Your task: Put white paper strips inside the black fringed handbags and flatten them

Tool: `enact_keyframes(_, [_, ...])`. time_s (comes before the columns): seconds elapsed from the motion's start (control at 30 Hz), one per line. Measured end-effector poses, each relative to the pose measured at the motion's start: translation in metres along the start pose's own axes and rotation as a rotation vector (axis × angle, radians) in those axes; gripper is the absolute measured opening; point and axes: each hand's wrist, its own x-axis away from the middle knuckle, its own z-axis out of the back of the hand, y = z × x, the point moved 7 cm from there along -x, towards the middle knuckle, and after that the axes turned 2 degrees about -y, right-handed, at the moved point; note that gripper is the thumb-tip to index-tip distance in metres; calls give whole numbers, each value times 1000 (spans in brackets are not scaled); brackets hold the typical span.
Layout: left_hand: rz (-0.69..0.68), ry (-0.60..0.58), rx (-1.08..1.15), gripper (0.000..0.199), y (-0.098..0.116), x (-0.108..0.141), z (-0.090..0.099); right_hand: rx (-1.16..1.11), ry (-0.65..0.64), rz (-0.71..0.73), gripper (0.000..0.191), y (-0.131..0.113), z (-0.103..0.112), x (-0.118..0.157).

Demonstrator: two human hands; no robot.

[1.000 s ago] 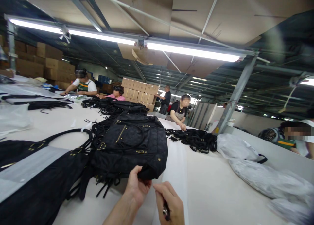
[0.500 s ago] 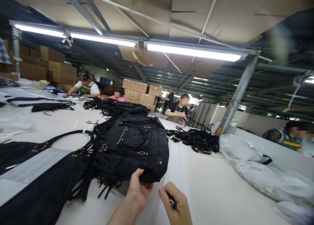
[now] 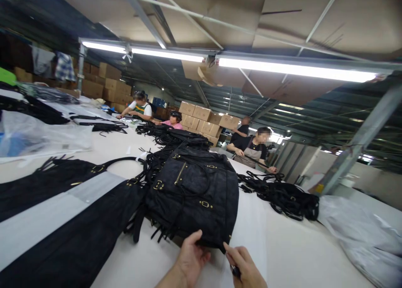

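Observation:
A black handbag [image 3: 194, 195] with brass buckles, a zipped pocket and dangling fringe lies on the table. My left hand [image 3: 193, 256] grips its near bottom edge, thumb on top and fingers curled below, partly hidden. At the bag's near right corner my right hand [image 3: 246, 267] is closed, its thumb and forefinger touching that corner. A small dark tool [image 3: 235, 272] with a shiny part sits in the right palm; its kind does not show clearly.
More black bags [image 3: 78, 233] with white wrapping sheets lie at left. Black straps [image 3: 282, 195] are heaped right of the handbag. Clear plastic bags [image 3: 354, 225] cover the right side. Behind the table, a person in an apron [image 3: 253, 151] handles a strap; cartons [image 3: 199, 120] stand stacked.
My view has turned left, shifting everything rightward in the picture. My right hand has moved from beside the handbag to touch its near corner. My left hand stays at the bottom edge.

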Motion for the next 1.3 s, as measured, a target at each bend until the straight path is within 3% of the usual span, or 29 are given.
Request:
enact_keyframes(0.1, [-65, 92, 59, 27, 25, 3, 12, 56, -17, 20, 43, 5, 6, 3])
enact_keyframes(0.2, [-147, 223, 54, 7, 41, 2, 26, 121, -60, 79, 41, -5, 17, 0])
enact_keyframes(0.23, [-160, 233, 48, 9, 44, 1, 28, 145, -54, 86, 42, -10, 21, -2])
enact_keyframes(0.4, [-243, 168, 45, 27, 49, 4, 24, 168, 134, 200, 43, -65, 43, -23])
enact_keyframes(0.47, [-244, 109, 32, 21, 50, 7, 18, 154, 114, 284, 54, -93, 37, -34])
enact_keyframes(0.57, [-234, 23, 10, 10, 53, 10, 11, 159, 19, 273, 63, -114, 23, -46])
enact_keyframes(0.7, [-253, -34, -16, 7, 57, 8, 11, 1, -118, 153, 39, -107, 7, -48])
enact_keyframes(0.8, [-272, -45, -18, 14, 59, 7, 11, -80, -42, 68, 38, -96, 10, -54])
enact_keyframes(1.07, [-278, -91, -48, 14, 62, 8, 6, 346, 40, 364, 42, -123, 10, -72])
enact_keyframes(1.2, [-290, -97, -40, 16, 63, 7, 6, 400, 65, 450, 22, -136, 7, -73])
enact_keyframes(1.3, [-308, -87, -24, 14, 63, 8, 5, 356, 81, 477, 22, -143, 4, -70])
